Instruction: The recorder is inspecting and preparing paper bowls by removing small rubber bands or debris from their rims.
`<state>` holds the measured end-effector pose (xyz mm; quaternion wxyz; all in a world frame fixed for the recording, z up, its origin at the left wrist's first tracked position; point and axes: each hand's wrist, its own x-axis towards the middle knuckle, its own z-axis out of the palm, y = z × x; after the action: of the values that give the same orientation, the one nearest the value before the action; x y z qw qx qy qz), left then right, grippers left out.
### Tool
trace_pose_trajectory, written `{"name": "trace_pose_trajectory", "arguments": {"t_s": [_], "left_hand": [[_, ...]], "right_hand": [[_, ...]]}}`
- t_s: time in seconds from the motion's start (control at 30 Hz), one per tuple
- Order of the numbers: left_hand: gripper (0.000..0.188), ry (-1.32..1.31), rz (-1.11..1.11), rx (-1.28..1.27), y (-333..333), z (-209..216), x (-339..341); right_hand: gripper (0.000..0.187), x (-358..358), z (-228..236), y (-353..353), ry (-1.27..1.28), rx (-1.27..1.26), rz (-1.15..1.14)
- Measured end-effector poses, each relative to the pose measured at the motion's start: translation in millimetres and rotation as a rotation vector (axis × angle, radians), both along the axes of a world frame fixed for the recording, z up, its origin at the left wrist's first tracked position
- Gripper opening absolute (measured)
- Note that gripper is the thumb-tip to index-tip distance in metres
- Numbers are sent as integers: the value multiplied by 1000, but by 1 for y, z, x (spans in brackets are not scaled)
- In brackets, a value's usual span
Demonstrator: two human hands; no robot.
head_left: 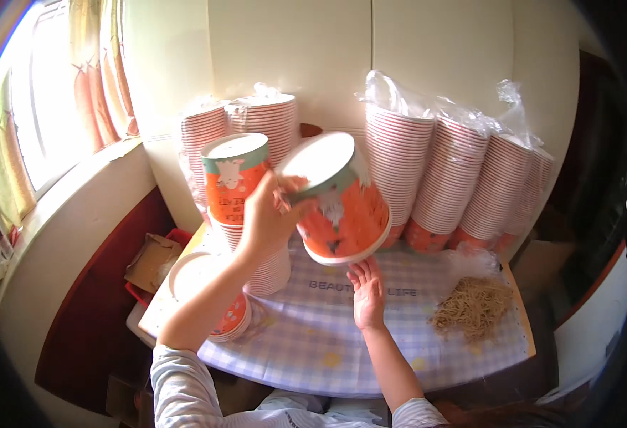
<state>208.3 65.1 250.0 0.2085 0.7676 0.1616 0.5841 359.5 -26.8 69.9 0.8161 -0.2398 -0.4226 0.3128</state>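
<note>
My left hand (pixel 270 214) grips an orange paper tub (pixel 345 221) with a green band and white base. The tub is held upside down and tilted above the table, its white rim facing down. Just below that rim is my right hand (pixel 367 296), palm up with fingers stretched out; whether the fingertips touch the rim I cannot tell. To the left, a stack of upturned tubs (pixel 236 189) is topped by one of the same pattern. Nearer me stand more tubs (pixel 231 317), partly covered by my left forearm.
Tall stacks of paper tubs (pixel 399 164) in clear plastic line the back of the table, against the wall. A checked tablecloth (pixel 313 349) covers the table. On its right lies a heap of thin tan bands (pixel 474 308). A cardboard box (pixel 153 264) sits beyond the left edge.
</note>
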Motion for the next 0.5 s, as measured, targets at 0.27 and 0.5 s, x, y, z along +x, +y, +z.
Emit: {"name": "trace_pose_trajectory", "arguments": {"t_s": [0.27, 0.5], "left_hand": [[27, -50, -299, -458, 20, -90, 44], [27, -56, -278, -449, 22, -98, 52]], "right_hand": [[21, 21, -14, -9, 280, -202, -61], [23, 43, -30, 1, 238, -380, -208]]}}
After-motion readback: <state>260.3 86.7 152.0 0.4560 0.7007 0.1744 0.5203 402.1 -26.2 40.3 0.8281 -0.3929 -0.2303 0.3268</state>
